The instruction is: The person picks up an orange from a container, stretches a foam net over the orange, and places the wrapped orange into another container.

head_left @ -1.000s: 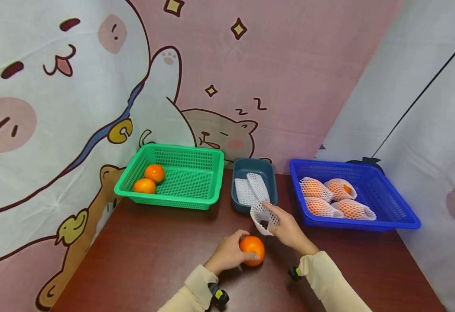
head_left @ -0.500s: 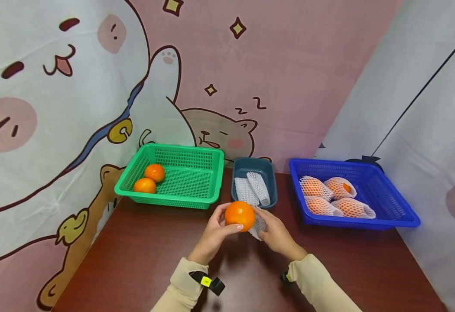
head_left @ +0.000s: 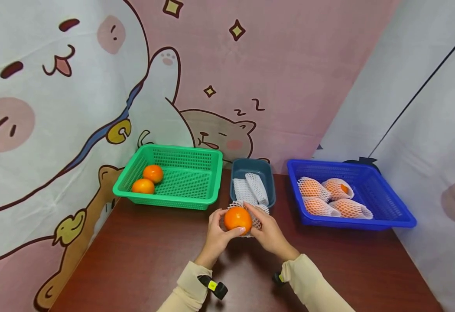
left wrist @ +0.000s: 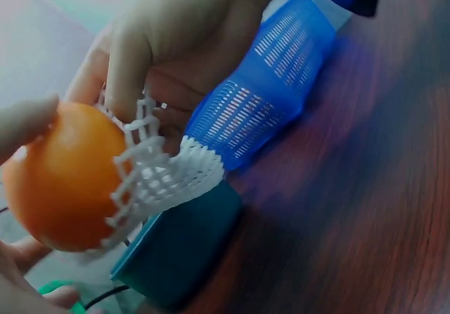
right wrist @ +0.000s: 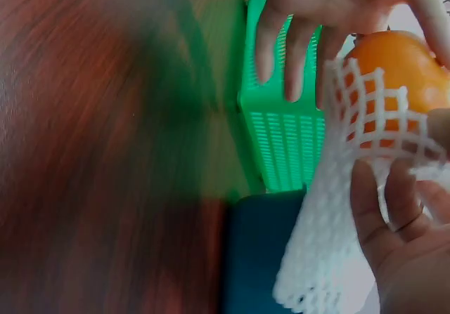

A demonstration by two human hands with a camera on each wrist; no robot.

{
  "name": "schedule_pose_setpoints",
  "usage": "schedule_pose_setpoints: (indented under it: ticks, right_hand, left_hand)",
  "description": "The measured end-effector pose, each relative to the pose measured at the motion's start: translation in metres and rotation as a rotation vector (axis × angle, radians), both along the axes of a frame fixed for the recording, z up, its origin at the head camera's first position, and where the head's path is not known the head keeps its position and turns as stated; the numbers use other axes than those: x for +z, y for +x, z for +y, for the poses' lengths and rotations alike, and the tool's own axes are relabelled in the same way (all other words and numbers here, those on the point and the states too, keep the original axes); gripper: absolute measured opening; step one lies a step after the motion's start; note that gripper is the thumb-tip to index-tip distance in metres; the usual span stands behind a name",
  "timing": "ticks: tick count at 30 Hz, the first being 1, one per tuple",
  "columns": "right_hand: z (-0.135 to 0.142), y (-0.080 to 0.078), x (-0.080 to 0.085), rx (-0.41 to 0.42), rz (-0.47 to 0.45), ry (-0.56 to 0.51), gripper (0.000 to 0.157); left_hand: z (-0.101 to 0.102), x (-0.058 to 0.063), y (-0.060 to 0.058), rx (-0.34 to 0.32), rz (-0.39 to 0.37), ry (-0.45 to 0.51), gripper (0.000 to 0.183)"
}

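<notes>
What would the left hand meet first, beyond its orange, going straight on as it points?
Likely the white net in the right hand, at the orange; depth to the teal tray beyond is unclear.

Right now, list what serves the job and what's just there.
Likely job things: round orange fruit; white mesh sleeve; green plastic basket, two bare fruits; blue plastic basket, four sleeved fruits; teal plastic tray, more sleeves.
Just there: printed cartoon backdrop; black wrist cameras.

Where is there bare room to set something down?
Free: the table left of the left hand, in front of the green basket; right of the right hand, in front of the blue basket; both baskets' right ends. Crowded: between the hands, with orange fruit and foam net; the blue basket's left part, with four netted fruits.
</notes>
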State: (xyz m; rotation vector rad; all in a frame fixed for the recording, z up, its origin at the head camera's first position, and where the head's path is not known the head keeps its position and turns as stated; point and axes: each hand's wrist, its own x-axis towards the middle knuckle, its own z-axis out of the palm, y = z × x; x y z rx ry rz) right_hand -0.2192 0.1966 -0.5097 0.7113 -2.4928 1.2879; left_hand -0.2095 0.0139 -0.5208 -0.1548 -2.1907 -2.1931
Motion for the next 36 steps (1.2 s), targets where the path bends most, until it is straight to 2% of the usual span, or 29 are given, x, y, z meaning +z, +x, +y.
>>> schedule_pose_setpoints:
  ticks: [5,6,8,10,12,14,16,19,22,27,29,33,34,36]
  right_hand:
    - [-0.003,0.001,0.0,0.038,0.019,-0.106,0.077]
    - [-0.004,0.001,-0.001,0.048,0.024,-0.128,0.078]
    - [-0.004,0.002,-0.001,0.041,0.039,-0.149,0.076]
    - [-0.005,0.002,-0.001,-0.008,0.071,-0.138,0.071]
    - [-0.006,0.003,0.0,-0.094,0.125,-0.095,0.056]
    - [-0.008,0.004,0.001,-0.204,0.185,-0.031,0.037]
    - [-0.011,0.005,0.001,-0.282,0.234,0.006,0.02]
    - [-0.017,0.008,0.002,-0.299,0.274,0.0,0.012]
    - [-0.021,0.009,0.001,-0.287,0.286,-0.033,0.012]
    - [-0.018,0.007,-0.002,-0.359,0.267,-0.11,0.011]
    - [-0.015,0.005,-0.002,-0.377,0.238,-0.146,0.011]
    - [-0.015,0.006,0.002,-0.364,0.172,-0.222,0.008]
    - [-0.017,0.008,0.007,-0.353,0.156,-0.239,0.007]
    - [-0.019,0.007,0.005,-0.35,0.129,-0.277,0.006]
  left_hand:
    - [0.0,-0.001,0.0,-0.142,-0.087,0.309,0.071]
    - [0.0,0.0,0.0,-0.16,-0.09,0.341,0.073]
    - [0.0,-0.001,0.0,-0.16,-0.077,0.345,0.077]
    - [0.0,-0.003,-0.001,-0.133,-0.05,0.291,0.087]
    - [0.0,-0.004,-0.002,-0.092,-0.008,0.195,0.099]
    - [0.0,-0.007,-0.003,-0.045,0.023,0.06,0.104]
    - [0.0,-0.009,-0.004,-0.001,0.063,-0.067,0.102]
    - [0.001,-0.011,-0.004,0.06,0.104,-0.203,0.092]
    - [-0.001,-0.011,-0.005,0.063,0.122,-0.216,0.089]
    - [-0.007,-0.007,-0.006,-0.134,0.077,0.067,0.076]
    - [-0.009,-0.007,-0.007,-0.18,0.037,0.179,0.072]
    - [-0.009,-0.009,-0.007,-0.146,-0.008,0.237,0.072]
    - [-0.008,-0.01,-0.007,-0.145,-0.017,0.251,0.071]
    - [-0.006,-0.01,-0.006,-0.155,-0.024,0.303,0.07]
